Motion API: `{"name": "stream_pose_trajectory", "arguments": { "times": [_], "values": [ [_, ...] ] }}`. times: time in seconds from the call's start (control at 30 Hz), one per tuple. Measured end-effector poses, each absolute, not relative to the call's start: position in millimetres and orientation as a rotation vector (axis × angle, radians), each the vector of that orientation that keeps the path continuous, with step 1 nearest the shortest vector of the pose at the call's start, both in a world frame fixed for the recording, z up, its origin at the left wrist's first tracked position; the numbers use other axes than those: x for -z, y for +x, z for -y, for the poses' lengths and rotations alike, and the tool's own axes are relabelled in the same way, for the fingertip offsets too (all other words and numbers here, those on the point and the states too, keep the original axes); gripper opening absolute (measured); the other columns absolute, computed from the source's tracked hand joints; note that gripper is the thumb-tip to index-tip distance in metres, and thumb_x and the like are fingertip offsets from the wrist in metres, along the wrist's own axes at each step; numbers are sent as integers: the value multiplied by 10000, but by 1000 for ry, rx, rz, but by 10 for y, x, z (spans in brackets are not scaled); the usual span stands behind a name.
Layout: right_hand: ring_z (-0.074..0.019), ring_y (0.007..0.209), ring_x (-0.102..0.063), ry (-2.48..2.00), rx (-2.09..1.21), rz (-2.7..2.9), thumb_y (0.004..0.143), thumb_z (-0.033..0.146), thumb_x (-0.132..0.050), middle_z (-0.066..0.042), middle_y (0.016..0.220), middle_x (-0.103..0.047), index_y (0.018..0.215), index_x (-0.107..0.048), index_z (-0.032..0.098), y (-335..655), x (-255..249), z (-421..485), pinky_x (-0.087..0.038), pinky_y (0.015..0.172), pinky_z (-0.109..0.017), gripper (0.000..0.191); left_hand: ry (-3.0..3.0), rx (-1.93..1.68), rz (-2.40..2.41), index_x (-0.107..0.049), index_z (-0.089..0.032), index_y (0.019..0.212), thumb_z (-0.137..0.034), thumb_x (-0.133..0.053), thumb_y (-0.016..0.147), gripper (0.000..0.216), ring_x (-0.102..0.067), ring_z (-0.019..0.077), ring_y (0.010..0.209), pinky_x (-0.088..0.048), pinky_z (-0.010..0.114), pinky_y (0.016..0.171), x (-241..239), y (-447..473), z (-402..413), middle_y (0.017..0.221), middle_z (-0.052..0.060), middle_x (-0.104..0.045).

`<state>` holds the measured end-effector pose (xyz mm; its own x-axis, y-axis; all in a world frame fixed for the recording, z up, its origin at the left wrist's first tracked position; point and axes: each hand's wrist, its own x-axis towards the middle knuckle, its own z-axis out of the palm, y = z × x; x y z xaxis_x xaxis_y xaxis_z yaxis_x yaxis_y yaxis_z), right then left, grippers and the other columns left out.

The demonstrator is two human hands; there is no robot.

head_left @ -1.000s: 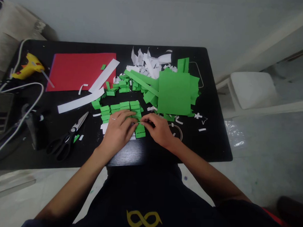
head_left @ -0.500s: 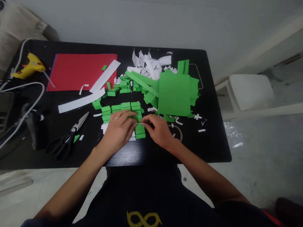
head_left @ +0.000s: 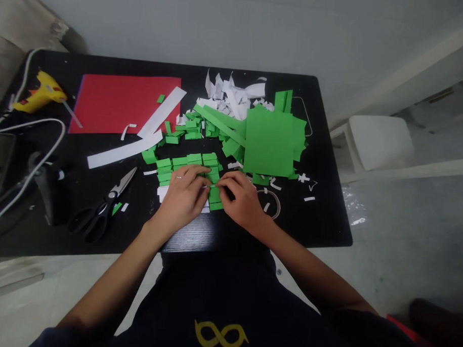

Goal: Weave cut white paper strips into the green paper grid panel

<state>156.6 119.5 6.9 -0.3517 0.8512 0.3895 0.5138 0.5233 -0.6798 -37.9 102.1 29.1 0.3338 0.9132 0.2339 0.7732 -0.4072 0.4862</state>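
Note:
My left hand lies over a block of small folded green paper pieces laid in rows near the front of the black table. Its fingers curl onto the pieces, and a ring shows on one finger. My right hand meets it from the right, fingertips pinched at a thin pale strip between the two hands. A white sheet edge shows under the green rows.
Black-handled scissors lie to the left. A red sheet, long white strips, a yellow glue gun with cables, white scraps, a stack of green sheets and a tape ring surround the hands.
Both hands stay at the green rows, fingers shifting only slightly. The head camera has tilted a little, so the table sits slightly differently in view.

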Motion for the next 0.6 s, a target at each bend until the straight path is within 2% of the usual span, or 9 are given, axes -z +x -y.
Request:
{"name": "stream_pose_trajectory", "arguments": {
  "times": [0.13, 0.23, 0.43, 0.6],
  "values": [
    [-282, 1019, -638, -1150, -427, 2098, 979, 167, -611, -136, 1038, -677, 984, -716, 186, 1512, -92, -1155, -568, 943, -454, 106, 2312, -704, -1528, -677, -207, 1019, -201, -561, 1005, 117, -574, 349, 1270, -430, 582, 1087, -275, -379, -1022, 1331, 121, -682],
    [-282, 1011, -638, -1168, -390, 2139, 1007, 194, -606, -134, 1036, -693, 997, -729, 188, 1496, -111, -1141, -570, 934, -456, 123, 2295, -709, -1556, -684, -207, 994, -175, -549, 1001, 139, -566, 354, 1267, -442, 591, 1075, -264, -371, -1022, 1330, 124, -687],
    [-261, 968, -668, -1185, -326, 2166, 1022, 175, -591, -102, 1010, -739, 967, -754, 212, 1473, -116, -1096, -572, 899, -434, 175, 2305, -734, -1552, -681, -199, 978, -145, -536, 1002, 156, -557, 346, 1264, -452, 581, 1075, -249, -359, -1015, 1330, 120, -687],
    [-276, 978, -679, -1198, -325, 2151, 1020, 166, -582, -118, 1032, -766, 943, -749, 198, 1439, -100, -1061, -557, 895, -450, 186, 2304, -746, -1535, -696, -210, 993, -140, -538, 1000, 173, -561, 342, 1278, -441, 585, 1091, -258, -352, -1008, 1338, 110, -690]
  ]
}}
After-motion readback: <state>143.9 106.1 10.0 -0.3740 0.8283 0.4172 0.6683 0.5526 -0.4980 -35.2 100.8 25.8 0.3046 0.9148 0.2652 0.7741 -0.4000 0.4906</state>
